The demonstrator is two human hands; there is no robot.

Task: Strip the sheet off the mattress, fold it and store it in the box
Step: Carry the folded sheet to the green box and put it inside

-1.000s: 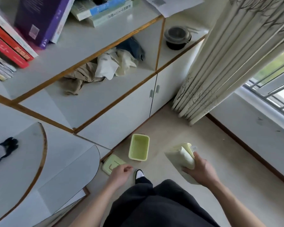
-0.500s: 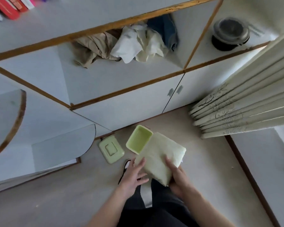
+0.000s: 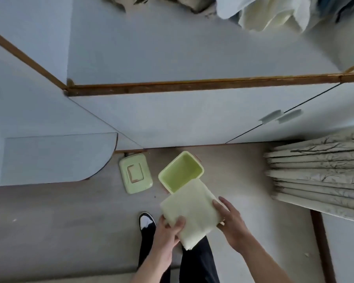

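Observation:
The folded pale green sheet [image 3: 192, 211] is a flat square bundle held above the floor, its far corner overlapping the near rim of the box. My left hand [image 3: 169, 229] grips its near left corner with the thumb on top. My right hand [image 3: 230, 219] grips its right edge, thumb on top and fingers underneath. The light green box [image 3: 182, 172] stands open on the floor just beyond the sheet, nothing visible inside it. Its lid [image 3: 135, 173] lies flat on the floor to the box's left.
White cabinet doors [image 3: 192, 119] stand right behind the box. A bunched curtain [image 3: 319, 172] hangs at the right. Crumpled clothes [image 3: 264, 11] lie on the shelf above. My shoe [image 3: 147, 221] and dark trouser legs are below the sheet.
I have leaned down and closer to the floor. The sheet, held in both hands, has come nearer to the box, and my left thumb has shifted onto its near corner.

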